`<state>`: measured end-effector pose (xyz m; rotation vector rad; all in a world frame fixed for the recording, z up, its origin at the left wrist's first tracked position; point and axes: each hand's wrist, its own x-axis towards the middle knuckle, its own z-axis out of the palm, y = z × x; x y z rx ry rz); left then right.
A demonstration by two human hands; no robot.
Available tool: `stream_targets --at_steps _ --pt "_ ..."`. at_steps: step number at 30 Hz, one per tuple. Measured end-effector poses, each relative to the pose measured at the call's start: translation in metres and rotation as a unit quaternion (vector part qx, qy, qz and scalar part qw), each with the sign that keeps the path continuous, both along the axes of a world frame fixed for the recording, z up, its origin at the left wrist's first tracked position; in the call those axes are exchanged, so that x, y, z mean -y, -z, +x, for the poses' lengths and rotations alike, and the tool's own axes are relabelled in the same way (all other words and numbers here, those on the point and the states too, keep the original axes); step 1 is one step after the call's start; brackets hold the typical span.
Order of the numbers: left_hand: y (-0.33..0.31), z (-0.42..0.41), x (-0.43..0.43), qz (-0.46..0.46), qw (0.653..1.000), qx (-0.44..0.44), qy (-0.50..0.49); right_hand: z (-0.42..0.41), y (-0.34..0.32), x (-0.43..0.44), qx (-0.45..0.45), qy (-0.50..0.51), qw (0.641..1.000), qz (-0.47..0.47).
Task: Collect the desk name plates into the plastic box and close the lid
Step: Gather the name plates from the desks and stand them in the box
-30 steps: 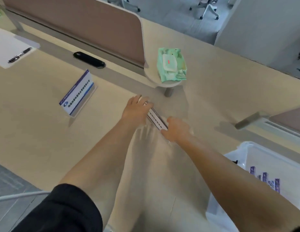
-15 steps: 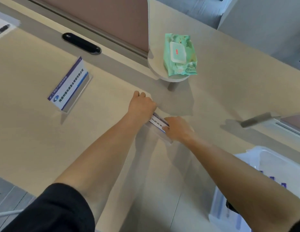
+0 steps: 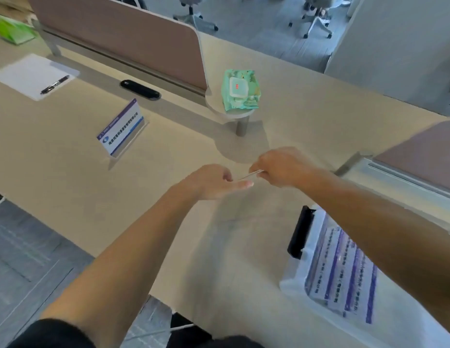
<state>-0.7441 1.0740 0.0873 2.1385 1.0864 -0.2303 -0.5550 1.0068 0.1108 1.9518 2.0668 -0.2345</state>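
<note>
The wide beige table point(image 3: 68, 197) fills the view. Along its far side, up at 11 o'clock, runs the long pinkish-brown partition screen point(image 3: 123, 41). Down at 4 o'clock sits the translucent white plastic box point(image 3: 294, 282), open at the top, with a black clasp point(image 3: 298, 232) on its upper-left end. Inside lie flat white-and-purple printed name plates point(image 3: 344, 272), side by side. Far out at 10 o'clock a white sheet of paper point(image 3: 30, 74) lies on the table.

Now the hands, dead centre. The right hand point(image 3: 284, 167), a touch toward 2 o'clock, has its grip closed, fingers curled and pinching one end of a thin clear desk name plate point(image 3: 251, 175). The plate is seen edge-on and held up off the table. The left hand point(image 3: 209, 182), a touch toward 8 o'clock, has its grip loose and open, with one finger stretched straight just under the plate's other end. Whether it touches, I cannot tell.

At 12 o'clock a mint-green pack of wet wipes point(image 3: 240, 90) rests on a small round shelf point(image 3: 214, 106). Closer in at 10 o'clock, a white-and-blue name plate in a clear stand point(image 3: 121, 126) leans back on the table, well apart from the box. Just beyond it a black oval cable cover point(image 3: 140, 89) is set into the table. A black pen point(image 3: 54, 84) lies on the paper's right edge.
</note>
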Motion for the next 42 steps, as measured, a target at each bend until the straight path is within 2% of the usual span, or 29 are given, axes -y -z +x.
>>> stream_targets --at_steps 3,6,9,13,15,17,19,21,24,27,30,33,34,36,42 --pt "-0.018 -0.003 0.051 -0.116 0.989 0.077 -0.042 0.017 -0.027 0.046 0.031 -0.085 0.996 0.021" --pt "-0.028 -0.003 0.101 -0.18 0.977 0.11 -0.044 0.027 -0.055 0.086 0.056 -0.162 0.985 0.034" --pt "-0.034 -0.006 0.141 -0.175 0.974 0.14 -0.028 0.028 -0.08 0.121 0.095 -0.205 0.974 0.032" --pt "-0.03 -0.014 0.187 -0.145 0.964 0.217 -0.039 0.019 -0.106 0.171 0.105 -0.205 0.972 0.038" --pt "-0.032 -0.018 0.208 -0.156 0.946 0.277 -0.055 0.016 -0.117 0.192 0.109 -0.186 0.974 0.076" --pt "-0.034 -0.023 0.226 -0.173 0.93 0.318 -0.062 0.012 -0.123 0.211 0.089 -0.127 0.978 0.137" --pt "-0.034 -0.027 0.242 -0.201 0.914 0.345 -0.063 0.003 -0.128 0.231 0.027 -0.029 0.984 0.176" --pt "-0.035 -0.033 0.259 -0.234 0.894 0.377 -0.055 -0.01 -0.131 0.251 -0.072 0.083 0.977 0.184" --pt "-0.034 -0.039 0.282 -0.281 0.866 0.408 -0.072 -0.023 -0.136 0.273 -0.192 0.172 0.946 0.196" --pt "-0.043 -0.04 0.302 -0.295 0.863 0.4 -0.088 -0.03 -0.139 0.295 -0.306 0.239 0.899 0.202" --pt "-0.055 -0.033 0.322 -0.328 0.856 0.395 -0.06 -0.034 -0.138 0.312 -0.43 0.338 0.816 0.188" --pt "-0.064 -0.019 0.344 -0.383 0.834 0.396 -0.035 -0.037 -0.132 0.328 -0.535 0.401 0.714 0.208" --pt "-0.065 -0.016 0.35 -0.387 0.831 0.399 -0.026 -0.036 -0.129 0.33 -0.548 0.404 0.696 0.228" --pt "-0.065 -0.006 0.355 -0.38 0.837 0.394 -0.002 -0.027 -0.127 0.335 -0.553 0.401 0.684 0.256" --pt "-0.079 0.032 0.358 -0.301 0.881 0.345 0.124 0.027 -0.128 0.354 -0.603 0.433 0.62 0.252"
